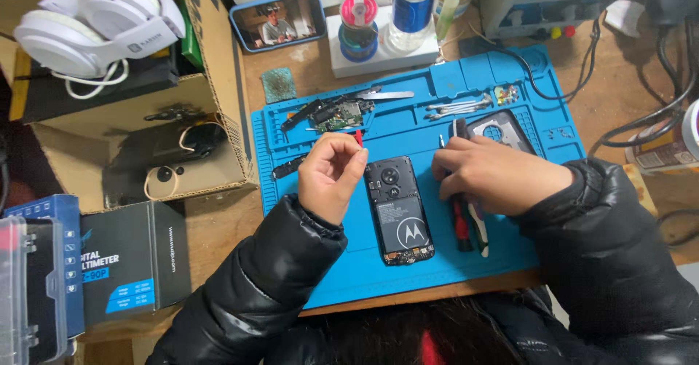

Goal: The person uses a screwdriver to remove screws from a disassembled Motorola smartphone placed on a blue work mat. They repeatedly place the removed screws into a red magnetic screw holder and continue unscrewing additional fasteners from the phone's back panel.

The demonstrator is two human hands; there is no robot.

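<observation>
An opened black phone point(397, 208) lies back-up on a blue work mat point(466, 117), its battery and camera ring exposed. My left hand point(331, 176) hovers just left of the phone, fingers pinched on a small red-tipped tool point(358, 138). My right hand point(495, 172) rests right of the phone, closed on a thin metal tool point(441, 143) near the phone's top edge. A red-handled tool point(461, 227) and a white-green one point(479, 228) lie under that hand.
A circuit board with loose parts point(336, 114), tweezers point(386, 95), a phone frame point(502, 128) and small pins lie on the mat's far side. A propped phone point(278, 20), solder spool point(358, 12), bottle point(411, 8), cardboard box with white headphones point(95, 23) and black cables point(655, 110) surround it.
</observation>
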